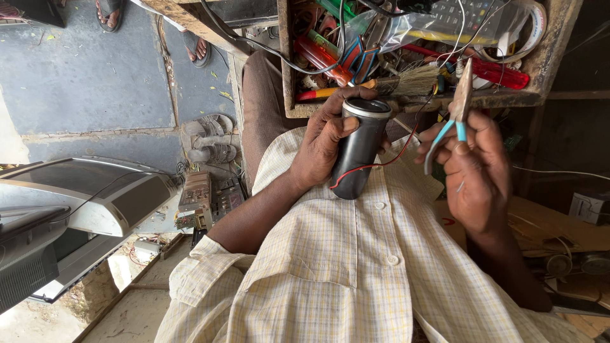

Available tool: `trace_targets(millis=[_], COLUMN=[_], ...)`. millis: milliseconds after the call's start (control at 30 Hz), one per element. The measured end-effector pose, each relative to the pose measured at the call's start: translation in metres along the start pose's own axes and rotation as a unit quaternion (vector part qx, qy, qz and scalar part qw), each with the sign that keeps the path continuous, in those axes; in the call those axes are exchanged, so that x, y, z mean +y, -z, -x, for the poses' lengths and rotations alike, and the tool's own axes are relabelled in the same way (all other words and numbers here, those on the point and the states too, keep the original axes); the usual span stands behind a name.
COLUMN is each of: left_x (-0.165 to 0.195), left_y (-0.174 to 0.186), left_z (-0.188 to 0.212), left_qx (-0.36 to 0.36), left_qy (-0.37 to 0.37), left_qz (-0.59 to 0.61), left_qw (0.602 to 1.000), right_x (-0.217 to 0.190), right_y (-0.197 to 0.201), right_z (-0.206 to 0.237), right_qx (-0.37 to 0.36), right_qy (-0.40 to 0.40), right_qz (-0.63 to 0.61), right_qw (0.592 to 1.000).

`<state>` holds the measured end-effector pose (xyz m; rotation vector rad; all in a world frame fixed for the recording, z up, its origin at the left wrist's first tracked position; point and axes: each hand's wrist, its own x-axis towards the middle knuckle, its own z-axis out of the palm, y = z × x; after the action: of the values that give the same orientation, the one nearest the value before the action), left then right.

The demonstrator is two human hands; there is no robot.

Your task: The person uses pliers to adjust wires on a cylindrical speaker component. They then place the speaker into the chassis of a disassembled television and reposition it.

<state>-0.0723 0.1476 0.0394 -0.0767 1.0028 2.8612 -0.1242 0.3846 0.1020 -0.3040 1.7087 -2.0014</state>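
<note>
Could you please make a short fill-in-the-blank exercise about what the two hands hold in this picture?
1. The left hand grips a dark ____ with a metal rim.
2. The right hand holds pliers with ____ handles.
3. A thin ____ wire runs across the dark object.
4. Above the hands, a wooden box holds a ____ with pale bristles among the tools.

Missing words: cylinder; blue; red; brush
</note>
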Motion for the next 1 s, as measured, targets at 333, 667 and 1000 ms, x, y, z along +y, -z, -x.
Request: trace_targets(millis=[333, 667, 1000], left_x=[0.002, 0.002, 0.0], left_y=[0.001, 0.007, 0.01], left_z=[0.004, 0.004, -0.003], left_qx=[-0.011, -0.002, -0.012], left_qy=[-0.016, 0.003, 0.044], left_qz=[-0.014, 0.03, 0.145], left_qw=[1.0, 1.0, 0.988], right_x=[0.009, 0.019, 0.013], right_y=[0.015, 0.052, 0.045], right_z=[-0.001, -0.018, -0.01], right_qx=[0.042, 0.121, 0.101], right_qy=[0.04, 0.075, 0.021], right_qz=[0.214, 0.338, 0.052], right_qw=[0.975, 0.93, 0.993])
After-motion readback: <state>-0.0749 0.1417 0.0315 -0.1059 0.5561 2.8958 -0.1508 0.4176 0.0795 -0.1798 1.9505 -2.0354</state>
